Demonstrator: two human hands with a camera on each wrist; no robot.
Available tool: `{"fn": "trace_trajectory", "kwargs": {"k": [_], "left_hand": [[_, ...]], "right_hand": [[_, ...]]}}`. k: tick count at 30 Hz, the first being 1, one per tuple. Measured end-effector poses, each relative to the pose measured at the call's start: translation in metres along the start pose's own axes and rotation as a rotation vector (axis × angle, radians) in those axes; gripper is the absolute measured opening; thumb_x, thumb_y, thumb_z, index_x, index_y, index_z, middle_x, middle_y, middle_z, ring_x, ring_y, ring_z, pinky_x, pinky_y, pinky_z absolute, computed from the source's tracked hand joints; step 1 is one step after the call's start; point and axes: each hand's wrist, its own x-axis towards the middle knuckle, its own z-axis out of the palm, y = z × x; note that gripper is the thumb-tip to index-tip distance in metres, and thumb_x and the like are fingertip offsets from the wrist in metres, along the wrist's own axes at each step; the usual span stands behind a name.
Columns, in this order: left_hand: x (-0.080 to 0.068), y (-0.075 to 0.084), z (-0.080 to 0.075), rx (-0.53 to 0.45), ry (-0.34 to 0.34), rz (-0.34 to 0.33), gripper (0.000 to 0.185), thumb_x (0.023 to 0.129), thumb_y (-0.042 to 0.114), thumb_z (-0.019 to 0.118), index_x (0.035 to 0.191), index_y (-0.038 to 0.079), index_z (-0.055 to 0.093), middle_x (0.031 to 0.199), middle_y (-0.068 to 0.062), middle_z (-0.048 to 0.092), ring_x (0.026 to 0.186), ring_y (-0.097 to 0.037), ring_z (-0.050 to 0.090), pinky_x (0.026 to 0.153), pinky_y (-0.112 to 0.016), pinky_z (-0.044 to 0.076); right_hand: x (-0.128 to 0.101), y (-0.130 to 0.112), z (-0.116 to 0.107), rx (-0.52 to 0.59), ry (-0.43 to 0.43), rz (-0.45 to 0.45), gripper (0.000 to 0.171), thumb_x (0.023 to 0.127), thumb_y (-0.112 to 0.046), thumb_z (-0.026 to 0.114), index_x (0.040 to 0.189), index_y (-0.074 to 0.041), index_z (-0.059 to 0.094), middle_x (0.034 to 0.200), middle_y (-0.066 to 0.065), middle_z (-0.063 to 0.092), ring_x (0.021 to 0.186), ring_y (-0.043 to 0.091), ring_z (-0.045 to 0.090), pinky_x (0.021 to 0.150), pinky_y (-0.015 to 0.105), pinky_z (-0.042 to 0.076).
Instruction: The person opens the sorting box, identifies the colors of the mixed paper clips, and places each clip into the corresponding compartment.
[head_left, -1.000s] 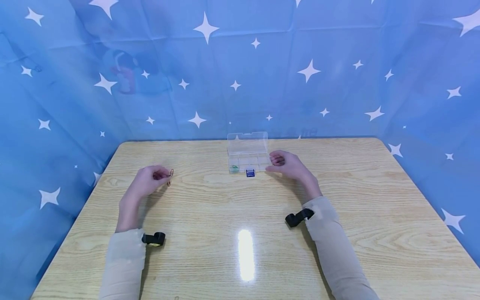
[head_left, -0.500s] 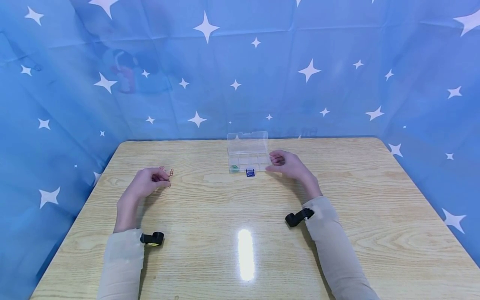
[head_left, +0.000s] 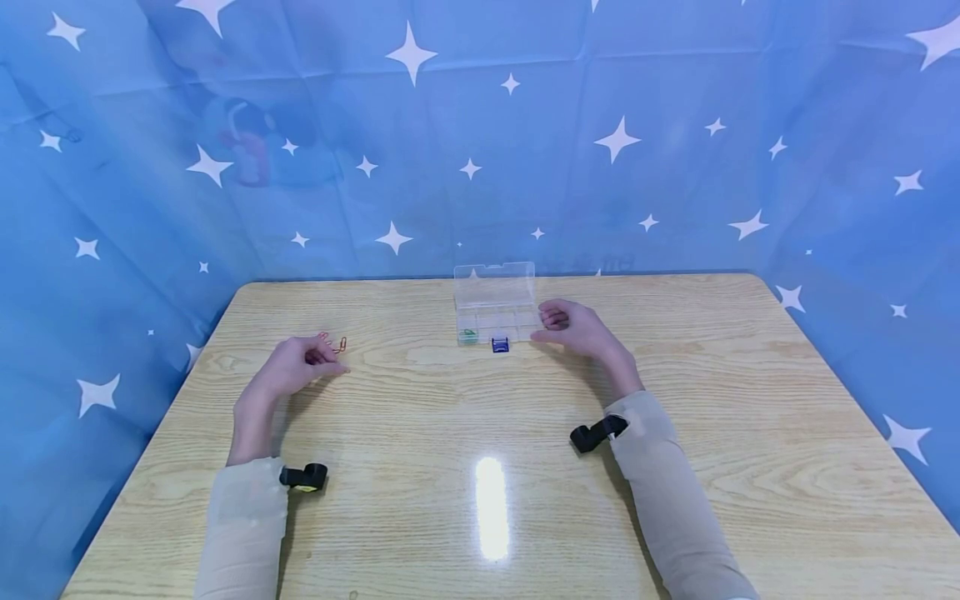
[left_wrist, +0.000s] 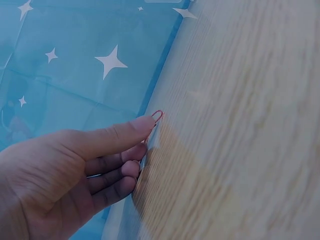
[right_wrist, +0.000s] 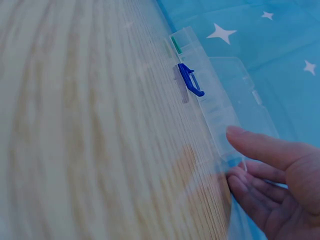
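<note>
Covering the whole back and both sides, one blue cloth backdrop (head_left: pixel 675 167) with white four-pointed stars hangs behind one wooden table (head_left: pixel 487 417), whose pale top is smooth and glossy with a clear grain. Near the far edge of the table stands one clear plastic compartment box (head_left: pixel 497 312), rectangular, with thin walls; its lid is raised and one blue latch (right_wrist: pixel 190 80) hangs at its front. One green piece (head_left: pixel 468 335) lies in its front left compartment. The right hand (head_left: pixel 573 327) rests just beside the right end of the box, fingers loosely bent toward it, gripping nothing; whether the fingertips touch the box I cannot tell. The left hand (head_left: pixel 296 365) lies on the table well apart from the box, fingers bent inward, thumb stretched forward. At the tip of the thumb are thin red wire paper clips (head_left: pixel 335 342), at least two, small and oval; whether the hand pinches one I cannot tell.
</note>
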Motion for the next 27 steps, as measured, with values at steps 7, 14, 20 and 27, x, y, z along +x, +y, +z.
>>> {"fn": "trace_trajectory", "kwargs": {"k": [7,14,20,27], "left_hand": [[0.0,0.002,-0.001,0.002,-0.016,0.042,0.013,0.094,0.015,0.074,0.097,0.003,0.073,0.088,-0.006,0.067,0.078,-0.02,0.057,0.071,-0.035,0.047],[0.001,0.003,0.001,-0.011,-0.001,0.059,0.01,0.095,0.012,0.072,0.099,0.003,0.073,0.088,-0.007,0.068,0.078,-0.02,0.059,0.069,-0.033,0.048],[0.003,0.006,0.004,-0.026,0.031,0.063,0.01,0.096,0.014,0.071,0.1,0.004,0.072,0.093,-0.008,0.068,0.082,-0.021,0.06,0.071,-0.034,0.049],[0.006,0.013,0.007,-0.042,0.07,0.052,0.012,0.098,0.014,0.068,0.104,0.003,0.071,0.096,-0.011,0.069,0.084,-0.024,0.06,0.073,-0.036,0.05]], "right_hand": [[0.001,0.0,0.0,0.003,0.001,0.004,0.06,0.091,-0.025,0.078,0.14,0.0,0.052,0.124,0.015,0.06,0.115,0.03,0.058,0.101,0.043,0.047],[0.0,0.0,0.0,0.001,0.002,-0.003,0.061,0.091,-0.024,0.078,0.14,0.002,0.051,0.125,0.017,0.06,0.116,0.031,0.057,0.102,0.044,0.046],[0.0,0.0,0.0,0.0,0.003,-0.001,0.062,0.091,-0.024,0.078,0.141,0.002,0.051,0.125,0.017,0.06,0.116,0.031,0.057,0.102,0.044,0.046],[-0.001,0.0,0.001,-0.003,0.004,-0.004,0.063,0.091,-0.024,0.078,0.141,0.002,0.051,0.125,0.018,0.06,0.116,0.032,0.057,0.102,0.045,0.046]]}}
